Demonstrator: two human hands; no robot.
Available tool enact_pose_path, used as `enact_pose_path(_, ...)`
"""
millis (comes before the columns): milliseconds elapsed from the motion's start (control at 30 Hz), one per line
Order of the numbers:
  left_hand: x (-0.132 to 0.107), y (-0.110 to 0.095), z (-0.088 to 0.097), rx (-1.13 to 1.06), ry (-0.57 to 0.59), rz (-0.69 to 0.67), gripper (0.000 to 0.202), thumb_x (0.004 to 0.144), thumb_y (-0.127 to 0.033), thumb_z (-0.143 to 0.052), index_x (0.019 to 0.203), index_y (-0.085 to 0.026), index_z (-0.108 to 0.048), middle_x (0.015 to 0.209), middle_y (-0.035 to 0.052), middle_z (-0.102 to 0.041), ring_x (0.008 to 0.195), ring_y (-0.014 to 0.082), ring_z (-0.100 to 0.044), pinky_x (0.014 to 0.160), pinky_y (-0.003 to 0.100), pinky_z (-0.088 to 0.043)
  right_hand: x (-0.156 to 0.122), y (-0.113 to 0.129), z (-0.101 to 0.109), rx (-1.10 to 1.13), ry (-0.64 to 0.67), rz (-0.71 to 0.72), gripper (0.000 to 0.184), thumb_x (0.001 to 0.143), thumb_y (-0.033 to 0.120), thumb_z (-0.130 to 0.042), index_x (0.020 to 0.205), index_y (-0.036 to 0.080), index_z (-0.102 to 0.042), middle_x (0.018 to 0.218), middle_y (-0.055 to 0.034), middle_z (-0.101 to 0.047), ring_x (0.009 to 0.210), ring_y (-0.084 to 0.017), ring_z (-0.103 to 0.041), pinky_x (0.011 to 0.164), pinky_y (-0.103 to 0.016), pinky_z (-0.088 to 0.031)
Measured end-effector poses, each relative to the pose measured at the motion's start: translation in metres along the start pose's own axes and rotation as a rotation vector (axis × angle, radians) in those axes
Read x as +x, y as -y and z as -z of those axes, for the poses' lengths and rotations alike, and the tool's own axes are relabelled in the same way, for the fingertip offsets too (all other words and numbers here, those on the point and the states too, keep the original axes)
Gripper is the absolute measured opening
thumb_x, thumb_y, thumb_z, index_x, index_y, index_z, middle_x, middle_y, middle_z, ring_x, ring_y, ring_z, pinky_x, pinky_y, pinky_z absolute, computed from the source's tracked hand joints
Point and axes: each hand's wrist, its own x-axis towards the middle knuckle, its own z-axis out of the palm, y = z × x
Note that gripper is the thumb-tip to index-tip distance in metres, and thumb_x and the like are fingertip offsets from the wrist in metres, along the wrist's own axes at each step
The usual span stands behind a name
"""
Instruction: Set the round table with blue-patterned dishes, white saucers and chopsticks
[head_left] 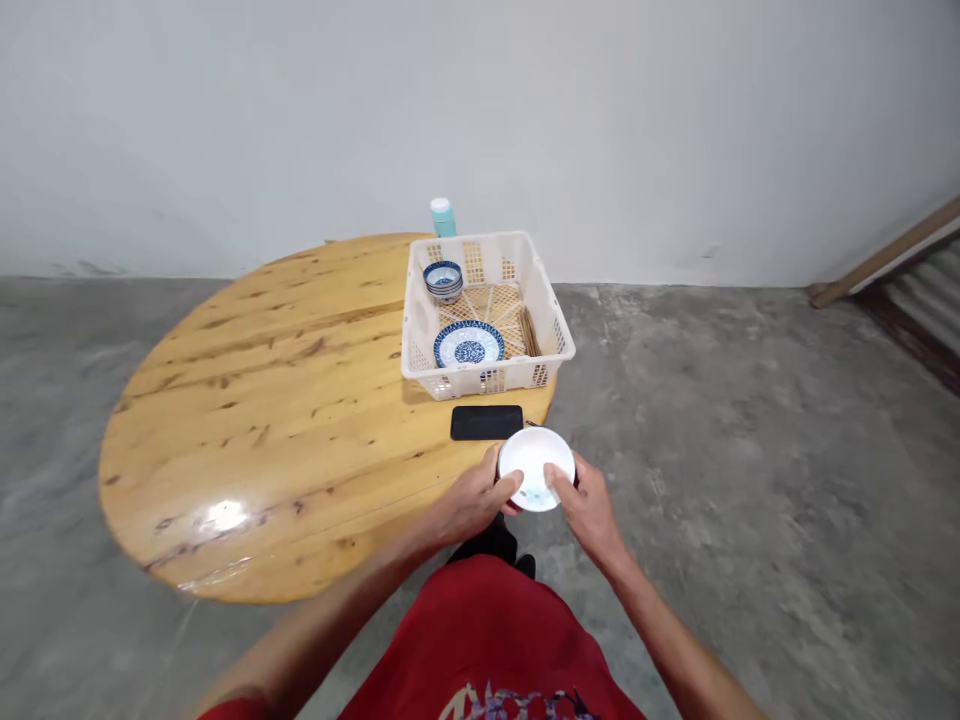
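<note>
A small white bowl (535, 462) with a faint blue mark inside is held between both hands at the near right edge of the round wooden table (285, 400). My left hand (474, 497) grips its left rim with the thumb inside. My right hand (585, 502) grips its right rim the same way. Just beyond the bowl lies a black phone (487, 422). Behind that stands a white plastic basket (555, 330) holding a blue-patterned plate (469, 345), a stack of small blue-rimmed bowls (442, 279) and some chopsticks (529, 332).
A pale teal bottle (442, 217) stands behind the basket at the table's far edge. Grey concrete floor (750, 450) surrounds the table, with a white wall behind. A wooden rail and corrugated sheet (915, 290) lie at the far right.
</note>
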Motion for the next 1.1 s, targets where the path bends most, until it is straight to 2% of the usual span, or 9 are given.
enact_pose_path(67, 0.012, -0.016, 0.020, 0.025, 0.025, 0.022, 0.059, 0.093, -0.052, -0.047, 0.137, -0.013, -0.042, 0.076, 0.0052, -0.070, 0.069, 0.0242, -0.069, 0.069, 0.036, -0.054, 0.028, 0.012, -0.002, -0.011, 0.029, 0.028, 0.037, 0.082, 0.046, -0.059, 0.093, 0.012, -0.069, 0.075, -0.0023, -0.066, 0.067, -0.015, -0.056, 0.059, -0.024, -0.045)
enact_pose_path(133, 0.027, -0.026, 0.038, 0.007, 0.029, 0.017, 0.058, 0.092, -0.054, -0.048, 0.133, -0.013, -0.044, 0.066, 0.0023, -0.066, 0.062, 0.0238, -0.069, 0.064, 0.034, -0.054, 0.054, 0.022, -0.004, -0.009, 0.061, 0.025, 0.038, 0.080, 0.047, -0.061, 0.093, 0.012, -0.070, 0.075, -0.0024, -0.066, 0.067, -0.015, -0.056, 0.059, -0.024, -0.045)
enact_pose_path(333, 0.071, -0.045, 0.083, -0.196, 0.029, -0.067, 0.046, 0.090, -0.055, -0.053, 0.113, -0.016, -0.048, 0.071, 0.0029, -0.067, 0.059, 0.0172, -0.067, 0.058, 0.028, -0.054, 0.128, 0.046, -0.015, 0.095, 0.142, -0.093, 0.046, 0.071, 0.051, -0.071, 0.094, 0.010, -0.071, 0.077, -0.0046, -0.069, 0.067, -0.016, -0.058, 0.061, -0.026, -0.048)
enact_pose_path(433, 0.090, -0.054, 0.106, -0.237, 0.002, -0.065, 0.041, 0.091, -0.052, -0.055, 0.109, -0.016, -0.048, 0.073, 0.0037, -0.067, 0.060, 0.0165, -0.068, 0.059, 0.028, -0.055, 0.162, 0.057, -0.025, 0.121, 0.178, -0.143, 0.048, 0.066, 0.049, -0.075, 0.094, 0.010, -0.071, 0.079, -0.0055, -0.070, 0.068, -0.016, -0.060, 0.062, -0.027, -0.050)
enact_pose_path(567, 0.116, -0.065, 0.136, -0.246, -0.073, -0.021, 0.034, 0.094, -0.045, -0.053, 0.109, -0.014, -0.048, 0.074, 0.0045, -0.066, 0.067, 0.0187, -0.070, 0.066, 0.032, -0.058, 0.209, 0.072, -0.040, 0.103, 0.231, -0.188, 0.041, 0.063, 0.043, -0.077, 0.088, 0.011, -0.070, 0.075, -0.0050, -0.069, 0.065, -0.016, -0.060, 0.058, -0.027, -0.052)
enact_pose_path(700, 0.146, -0.072, 0.161, -0.244, -0.165, -0.002, 0.029, 0.095, -0.037, -0.050, 0.111, -0.012, -0.051, 0.081, 0.0084, -0.069, 0.073, 0.0204, -0.071, 0.071, 0.033, -0.058, 0.260, 0.080, -0.057, 0.073, 0.272, -0.217, 0.029, 0.070, 0.031, -0.070, 0.091, 0.010, -0.069, 0.076, -0.0061, -0.070, 0.065, -0.016, -0.060, 0.054, -0.025, -0.052)
enact_pose_path(900, 0.212, -0.071, 0.193, -0.227, -0.305, 0.036, 0.037, 0.091, -0.025, -0.048, 0.123, -0.008, -0.052, 0.082, 0.0113, -0.071, 0.074, 0.0208, -0.071, 0.068, 0.030, -0.058, 0.341, 0.074, -0.083, 0.017, 0.346, -0.314, 0.014, 0.073, 0.013, -0.059, 0.085, 0.010, -0.065, 0.070, -0.0056, -0.068, 0.061, -0.014, -0.060, 0.051, -0.023, -0.051)
enact_pose_path(1000, 0.256, -0.062, 0.206, -0.237, -0.363, 0.075, 0.043, 0.087, -0.023, -0.050, 0.126, -0.007, -0.053, 0.082, 0.0114, -0.072, 0.073, 0.0213, -0.071, 0.067, 0.030, -0.058, 0.387, 0.060, -0.093, -0.021, 0.378, -0.345, 0.011, 0.072, 0.011, -0.059, 0.082, 0.011, -0.064, 0.069, -0.0053, -0.067, 0.058, -0.014, -0.059, 0.050, -0.023, -0.051)
enact_pose_path(1100, 0.304, -0.048, 0.218, -0.247, -0.406, 0.130, 0.045, 0.085, -0.021, -0.051, 0.127, -0.006, -0.054, 0.082, 0.0114, -0.072, 0.074, 0.0227, -0.072, 0.068, 0.031, -0.058, 0.434, 0.042, -0.104, -0.090, 0.354, -0.364, 0.012, 0.072, 0.010, -0.059, 0.083, 0.012, -0.062, 0.073, -0.0055, -0.067, 0.061, -0.015, -0.060, 0.051, -0.025, -0.053)
